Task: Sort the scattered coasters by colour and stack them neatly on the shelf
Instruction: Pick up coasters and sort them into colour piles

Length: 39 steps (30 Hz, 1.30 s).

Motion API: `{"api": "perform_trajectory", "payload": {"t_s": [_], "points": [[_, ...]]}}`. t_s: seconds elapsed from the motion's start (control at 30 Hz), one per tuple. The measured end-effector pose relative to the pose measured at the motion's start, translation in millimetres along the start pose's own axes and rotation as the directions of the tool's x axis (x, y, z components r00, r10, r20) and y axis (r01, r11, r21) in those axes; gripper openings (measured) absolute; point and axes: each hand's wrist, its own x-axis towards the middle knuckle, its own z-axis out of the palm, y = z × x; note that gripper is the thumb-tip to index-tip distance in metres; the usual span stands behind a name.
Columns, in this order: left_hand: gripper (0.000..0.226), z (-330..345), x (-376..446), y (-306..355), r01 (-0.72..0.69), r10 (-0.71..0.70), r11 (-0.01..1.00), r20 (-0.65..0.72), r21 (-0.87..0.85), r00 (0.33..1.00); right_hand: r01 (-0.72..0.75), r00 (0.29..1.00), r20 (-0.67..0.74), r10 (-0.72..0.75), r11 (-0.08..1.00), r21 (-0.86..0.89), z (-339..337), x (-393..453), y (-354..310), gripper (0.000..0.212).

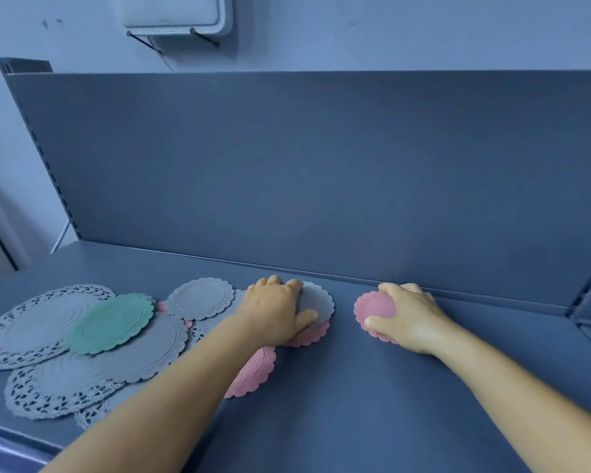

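Scalloped coasters lie scattered on the blue-grey shelf (372, 387). My left hand (273, 310) grips a small grey coaster (318, 300) that rests over a pink coaster (309, 334). Another pink coaster (256, 373) shows under my left forearm. To the right, my right hand (408, 317) presses on a separate pink coaster (372, 307) near the shelf's back panel. Left of my hands sit a small grey coaster (200, 298), a green coaster (111, 322) and several larger grey lace-edged mats (24, 329), overlapping each other.
The shelf's upright back panel (321, 172) rises right behind both hands. A slotted upright (48, 165) runs along the left side. The shelf's front lip (11, 442) is at the lower left. A white wall bracket shelf (178, 15) hangs above.
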Motion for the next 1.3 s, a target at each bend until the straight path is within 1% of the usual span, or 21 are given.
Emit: {"api": "perform_trajectory", "payload": {"t_s": [0.1, 0.17, 0.2, 0.27, 0.33, 0.4, 0.43, 0.6, 0.7, 0.83, 0.9, 1.0, 1.3], "points": [[0.066, -3, 2, 0, -0.07, 0.066, 0.995, -0.063, -0.074, 0.996, -0.059, 0.997, -0.045, 0.062, 0.997, 0.051, 0, -6, -7, 0.076], [0.069, -6, 2, 0, -0.112, 0.1, 0.983, -0.092, -0.142, 0.991, -0.122, 0.989, -0.078, 0.125, 0.992, 0.036, 0, -11, -11, 0.072], [0.071, -7, 1, 0, -0.125, 0.11, 0.976, -0.091, -0.179, 0.99, -0.157, 0.983, -0.095, 0.159, 0.987, 0.03, -1, -14, -12, 0.065], [0.073, -10, 0, 1, -0.124, 0.112, 0.962, -0.064, -0.244, 0.992, -0.188, 0.971, -0.139, 0.192, 0.981, 0.043, -2, -22, -12, 0.043], [0.063, -11, -1, 1, -0.109, 0.098, 0.942, -0.049, -0.316, 0.994, -0.181, 0.963, -0.183, 0.196, 0.979, 0.096, -3, -32, -8, 0.026], [0.044, -13, -2, 2, -0.125, 0.114, 0.93, -0.053, -0.345, 0.992, -0.161, 0.953, -0.232, 0.194, 0.975, 0.153, -4, -43, -2, 0.02], [0.039, -15, -3, 3, -0.144, 0.131, 0.926, -0.062, -0.349, 0.989, -0.149, 0.948, -0.255, 0.192, 0.973, 0.177, -5, -50, 1, 0.018], [0.036, -21, -11, 28, -0.261, 0.24, 0.87, -0.104, -0.418, 0.965, -0.091, 0.918, -0.344, 0.198, 0.949, 0.302, -11, -83, 15, 0.016], [0.031, -20, -19, 54, -0.332, 0.31, 0.831, -0.126, -0.447, 0.943, -0.06, 0.887, -0.417, 0.2, 0.944, 0.324, -20, -103, 31, 0.016], [0.028, -14, -30, 99, -0.383, 0.358, 0.766, -0.152, -0.517, 0.921, -0.073, 0.83, -0.498, 0.249, 0.935, 0.346, -36, -133, 66, 0.02], [0.025, -12, -35, 116, -0.387, 0.367, 0.736, -0.152, -0.556, 0.918, -0.074, 0.814, -0.517, 0.263, 0.931, 0.357, -42, -142, 82, 0.021], [0.023, -3, -48, 160, -0.395, 0.389, 0.699, -0.145, -0.596, 0.91, -0.089, 0.792, -0.537, 0.292, 0.924, 0.371, -57, -167, 119, 0.021], [0.019, 28, -95, 297, -0.411, 0.422, 0.667, -0.14, -0.621, 0.896, -0.113, 0.756, -0.569, 0.325, 0.92, 0.376, -98, -236, 241, 0.018]]}}
